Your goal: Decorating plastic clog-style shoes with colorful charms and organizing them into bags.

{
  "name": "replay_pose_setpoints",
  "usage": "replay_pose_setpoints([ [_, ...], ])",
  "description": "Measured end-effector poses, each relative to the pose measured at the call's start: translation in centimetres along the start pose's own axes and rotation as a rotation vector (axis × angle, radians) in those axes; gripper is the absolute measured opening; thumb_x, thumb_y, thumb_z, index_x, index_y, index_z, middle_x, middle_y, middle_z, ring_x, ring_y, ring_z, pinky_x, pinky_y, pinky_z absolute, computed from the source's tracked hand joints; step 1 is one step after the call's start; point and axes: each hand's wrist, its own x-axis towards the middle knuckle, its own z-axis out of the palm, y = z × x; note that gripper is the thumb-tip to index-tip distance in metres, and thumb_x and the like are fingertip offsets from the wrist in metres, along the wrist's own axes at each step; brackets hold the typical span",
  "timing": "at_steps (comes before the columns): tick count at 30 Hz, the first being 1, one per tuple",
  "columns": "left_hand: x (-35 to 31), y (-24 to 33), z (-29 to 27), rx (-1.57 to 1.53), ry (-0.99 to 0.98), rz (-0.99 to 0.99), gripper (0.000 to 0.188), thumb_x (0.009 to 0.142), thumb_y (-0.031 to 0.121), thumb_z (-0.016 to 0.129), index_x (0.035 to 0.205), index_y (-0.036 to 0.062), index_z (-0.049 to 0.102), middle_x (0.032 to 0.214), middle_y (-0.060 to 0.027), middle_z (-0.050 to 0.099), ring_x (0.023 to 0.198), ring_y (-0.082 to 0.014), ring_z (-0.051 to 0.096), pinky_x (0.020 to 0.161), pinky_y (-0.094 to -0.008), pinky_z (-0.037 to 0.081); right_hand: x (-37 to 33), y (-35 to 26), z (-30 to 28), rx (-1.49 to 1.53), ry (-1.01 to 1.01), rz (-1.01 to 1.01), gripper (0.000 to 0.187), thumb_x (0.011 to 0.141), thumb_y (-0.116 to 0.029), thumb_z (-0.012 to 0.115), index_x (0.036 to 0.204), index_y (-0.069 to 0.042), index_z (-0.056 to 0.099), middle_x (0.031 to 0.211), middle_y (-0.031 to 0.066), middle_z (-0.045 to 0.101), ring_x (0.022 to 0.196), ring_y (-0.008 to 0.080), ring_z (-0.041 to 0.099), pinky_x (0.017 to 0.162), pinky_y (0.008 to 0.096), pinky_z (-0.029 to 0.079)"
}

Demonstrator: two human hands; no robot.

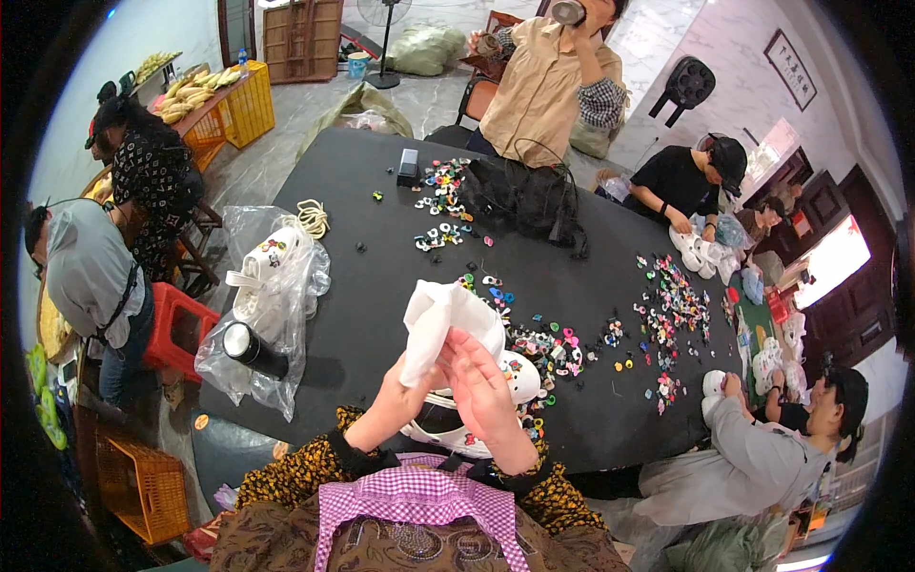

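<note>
A thin, soft white sheet [431,319], like cloth or tissue, is held up in front of me over the table. My left hand [389,405] is closed on its lower left edge. Against its lower right part lies my right hand [478,381], fingers pressed together close to the left hand's fingertips; its grip is partly hidden. Below and behind my hands is a white clog [456,439] with coloured charms, mostly covered by my wrists. Another white clog [519,377] with charms shows just right of my right hand.
On the black table [381,229] lie several heaps of small coloured charms [558,351], a black bag [524,200] and a small grey box [408,164]. At left, clear plastic [297,357] lies around a white clog [270,250] and a black bottle [253,348]. Several people surround the table.
</note>
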Motion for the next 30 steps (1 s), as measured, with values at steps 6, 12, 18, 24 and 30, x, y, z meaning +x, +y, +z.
replay_pose_setpoints([
  [6, 0.5, -1.3, -1.3, -0.319, 0.148, -0.040, 0.034, 0.093, 0.014, 0.052, 0.124, -0.0016, 0.049, 0.113, -0.0083, 0.058, 0.102, -0.0124, 0.054, 0.086, -0.0296, 0.045, -0.8, 1.3, -1.4, -0.613, 0.114, -0.060, 0.049, 0.094, -0.013, 0.050, 0.136, 0.004, 0.032, 0.135, 0.0148, 0.040, 0.127, 0.0246, 0.038, 0.103, 0.0365, 0.035],
  [12, 0.2, -1.0, -0.8, -0.756, -0.035, -0.205, 0.037, 0.096, 0.018, 0.046, 0.128, 0.0005, 0.046, 0.125, -0.0086, 0.054, 0.113, -0.0208, 0.053, 0.096, -0.0362, 0.042, -0.8, 1.7, -3.6, -0.181, 0.351, 0.238, 0.049, 0.087, -0.010, 0.059, 0.130, 0.001, 0.039, 0.129, 0.0121, 0.046, 0.120, 0.0222, 0.045, 0.099, 0.0356, 0.039],
  [18, 0.2, -0.5, 0.4, -0.890, -0.061, -0.542, 0.039, 0.095, 0.018, 0.047, 0.130, 0.0020, 0.043, 0.127, -0.0094, 0.052, 0.115, -0.0192, 0.052, 0.095, -0.0346, 0.044, -1.3, 2.2, -4.1, -0.262, 0.331, 0.031, 0.037, 0.082, -0.005, 0.062, 0.117, -0.002, 0.053, 0.112, 0.0062, 0.058, 0.103, 0.0169, 0.057, 0.089, 0.0329, 0.046],
  [24, -0.3, 0.6, 0.3, 0.181, 0.077, -0.354, 0.031, 0.085, 0.014, 0.063, 0.109, -0.0007, 0.052, 0.114, -0.0132, 0.057, 0.100, -0.0217, 0.057, 0.084, -0.0358, 0.047, -0.6, 1.3, -5.6, -0.532, 0.508, -0.051, 0.031, 0.086, -0.015, 0.061, 0.112, 0.001, 0.056, 0.106, 0.0076, 0.062, 0.095, 0.0145, 0.059, 0.081, 0.0285, 0.048],
  [30, 0.1, 2.1, 0.0, 0.997, -0.185, 0.714, 0.055, 0.068, 0.014, 0.073, 0.117, 0.0056, 0.050, 0.120, -0.0167, 0.051, 0.108, -0.0332, 0.052, 0.094, -0.0437, 0.040, -0.6, 2.3, -6.4, -0.728, 0.453, -0.020, 0.035, 0.084, -0.012, 0.063, 0.113, 0.002, 0.053, 0.105, 0.0099, 0.062, 0.095, 0.0160, 0.060, 0.080, 0.0284, 0.048],
])
